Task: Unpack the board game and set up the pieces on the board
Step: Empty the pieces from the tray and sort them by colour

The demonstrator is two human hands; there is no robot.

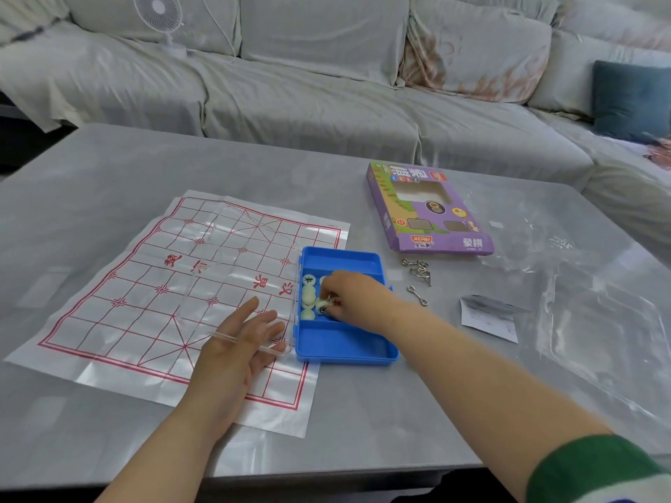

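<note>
We note the paper board (145, 285) lies unfolded on the left of the table, with no pieces on it. The blue case (341, 357) sits open at the board's right edge. The pieces (308, 294) are in its middle compartment.

Right hand (357, 295): fingers curled round pieces there; we cannot tell how many. Left hand (236, 339): fingers straight, at the near rim of the clear lid (218, 248).

We judge this the unloading step. The next move calls for lifting the pieces left onto the grid.
</note>
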